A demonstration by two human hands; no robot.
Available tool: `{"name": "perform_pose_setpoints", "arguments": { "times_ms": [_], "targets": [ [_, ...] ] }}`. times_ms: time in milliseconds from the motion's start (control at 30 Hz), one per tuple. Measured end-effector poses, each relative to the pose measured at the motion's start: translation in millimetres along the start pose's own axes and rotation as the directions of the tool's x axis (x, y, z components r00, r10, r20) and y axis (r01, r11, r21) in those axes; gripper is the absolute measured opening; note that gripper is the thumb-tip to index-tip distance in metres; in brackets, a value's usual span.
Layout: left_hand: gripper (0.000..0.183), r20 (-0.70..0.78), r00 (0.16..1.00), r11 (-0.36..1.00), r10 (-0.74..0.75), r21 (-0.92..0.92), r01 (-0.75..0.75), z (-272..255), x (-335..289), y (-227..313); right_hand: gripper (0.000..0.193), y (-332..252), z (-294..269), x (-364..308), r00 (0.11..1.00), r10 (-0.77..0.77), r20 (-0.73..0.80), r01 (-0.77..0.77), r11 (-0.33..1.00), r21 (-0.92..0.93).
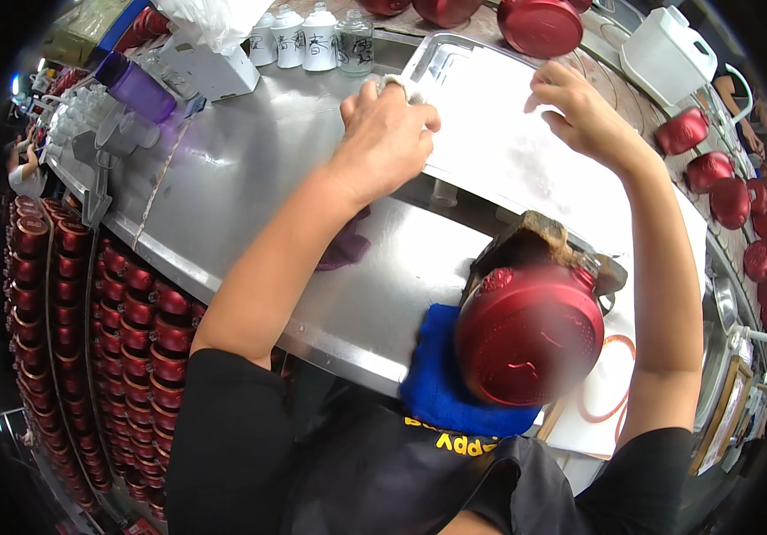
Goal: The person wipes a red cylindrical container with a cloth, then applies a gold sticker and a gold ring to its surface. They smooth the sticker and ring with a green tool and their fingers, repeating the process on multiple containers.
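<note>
My left hand point(385, 141) is closed around a small crumpled whitish cloth point(406, 87) at the near-left corner of a metal tray point(419, 58). Over the bright white surface to the right, my right hand point(587, 114) hangs with bent fingers and the thumb apart from them; nothing shows in it. Close to my body, a round glossy red pot point(531, 339) rests against a dark, worn block-like support point(526, 234). A blue cloth point(437, 357) lies under and beside the pot. Partly behind my left forearm is a purple cloth point(345, 245).
White bottles point(319, 43) and a clear glass bottle point(357, 49) stand at the steel bench's point(232, 134) back. A purple bottle point(136, 87) is at far left. Stacked red pots point(134, 339) fill the lower left. A white jug point(669, 49) and several red pots point(729, 201) line the right.
</note>
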State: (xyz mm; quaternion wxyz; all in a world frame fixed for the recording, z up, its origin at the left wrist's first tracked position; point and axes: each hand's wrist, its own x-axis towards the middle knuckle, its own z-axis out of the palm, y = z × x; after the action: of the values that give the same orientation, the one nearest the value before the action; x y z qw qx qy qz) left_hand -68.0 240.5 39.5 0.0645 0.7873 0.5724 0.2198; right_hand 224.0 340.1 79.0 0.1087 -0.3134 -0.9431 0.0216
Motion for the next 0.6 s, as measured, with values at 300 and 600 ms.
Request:
{"name": "perform_pose_setpoints", "arguments": {
  "times_ms": [300,600],
  "targets": [
    [0.020,-0.171,0.981,0.992,0.087,-0.079,-0.102,15,-17,-8,0.047,50,48,102,0.989,0.143,0.041,-0.131,0.968,-0.212],
    [0.021,-0.084,0.995,0.992,0.059,-0.107,-0.068,13,-19,-7,0.037,62,55,118,0.996,0.069,0.064,-0.041,0.933,-0.358]
  ]
}}
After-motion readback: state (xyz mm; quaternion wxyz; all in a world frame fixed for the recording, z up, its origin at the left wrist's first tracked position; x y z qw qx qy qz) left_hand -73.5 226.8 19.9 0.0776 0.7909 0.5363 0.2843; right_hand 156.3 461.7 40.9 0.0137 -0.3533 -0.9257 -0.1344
